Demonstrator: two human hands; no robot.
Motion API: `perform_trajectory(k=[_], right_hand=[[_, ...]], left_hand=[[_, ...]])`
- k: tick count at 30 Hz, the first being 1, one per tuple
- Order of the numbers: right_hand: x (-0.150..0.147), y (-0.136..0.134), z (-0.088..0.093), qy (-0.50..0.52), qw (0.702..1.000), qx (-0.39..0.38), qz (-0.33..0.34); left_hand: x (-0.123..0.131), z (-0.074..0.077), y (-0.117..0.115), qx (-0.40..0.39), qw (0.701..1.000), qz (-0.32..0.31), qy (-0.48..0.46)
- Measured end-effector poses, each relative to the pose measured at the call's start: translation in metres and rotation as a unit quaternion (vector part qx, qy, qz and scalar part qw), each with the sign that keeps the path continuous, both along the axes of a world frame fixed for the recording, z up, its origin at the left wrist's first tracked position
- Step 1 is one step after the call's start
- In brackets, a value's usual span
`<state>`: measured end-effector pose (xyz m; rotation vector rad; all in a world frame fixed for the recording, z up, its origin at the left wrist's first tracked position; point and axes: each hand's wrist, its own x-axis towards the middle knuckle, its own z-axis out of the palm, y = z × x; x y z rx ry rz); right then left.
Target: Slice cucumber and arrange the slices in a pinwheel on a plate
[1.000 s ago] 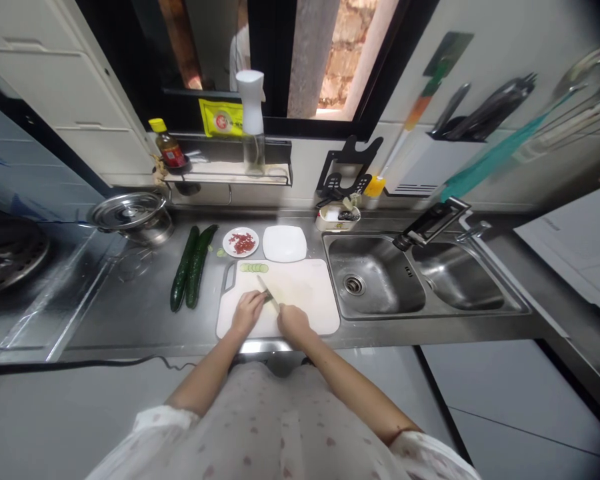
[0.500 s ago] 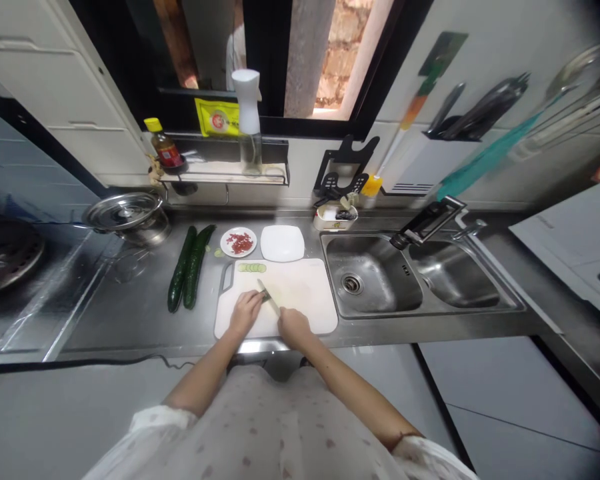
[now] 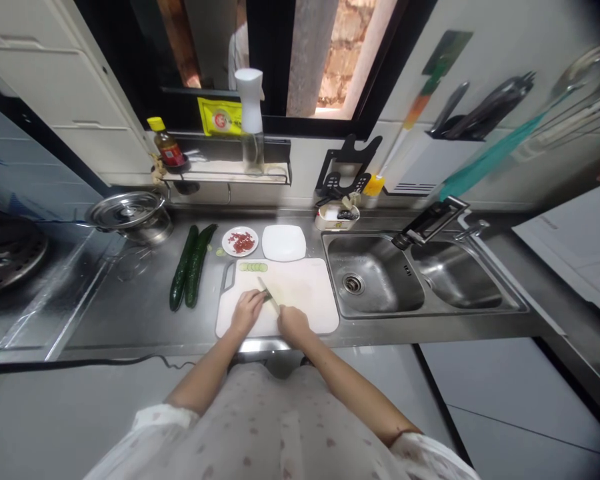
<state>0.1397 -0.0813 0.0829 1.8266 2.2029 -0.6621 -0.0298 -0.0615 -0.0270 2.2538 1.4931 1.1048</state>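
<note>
On a white cutting board [image 3: 310,293], my left hand [image 3: 248,309] is closed on a small dark green piece [image 3: 266,295], which looks like cucumber and is mostly covered by the fingers. My right hand [image 3: 293,325] grips the handle of a knife [image 3: 269,293]; its blade points up and to the left, right beside the piece. Several cucumber slices [image 3: 253,267] lie overlapping in a row near the board's top left edge. Behind the board are a plate of chopped red bits [image 3: 240,241] and a bare white square plate [image 3: 283,242].
Two whole cucumbers [image 3: 195,267] lie left of the board. A lidded steel pot [image 3: 145,217] stands farther left. The double sink [image 3: 375,273] with a black faucet [image 3: 425,223] is on the right. A rack [image 3: 225,177] holds bottles at the back wall.
The whole view has shifted very slightly. Both hands, the knife and the piece stay nearly in the same place on the board.
</note>
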Motion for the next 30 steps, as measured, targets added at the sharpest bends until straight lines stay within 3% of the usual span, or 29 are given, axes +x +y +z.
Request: perform_trajectory(k=[5,18,30], right_hand=[[0.003,-0.003,0.001,-0.011,1.0,-0.011,0.001],[-0.014,0.019,0.0,0.011,1.0,-0.006,-0.004],[0.002,-0.004,0.002,-0.012,1.0,-0.021,-0.001]], left_hand=[[0.0,0.001,0.0,0.002,1.0,0.003,-0.007],[0.0,0.0,0.0,0.0,1.0,-0.001,0.0],[0.001,0.003,0.0,-0.008,1.0,0.005,-0.008]])
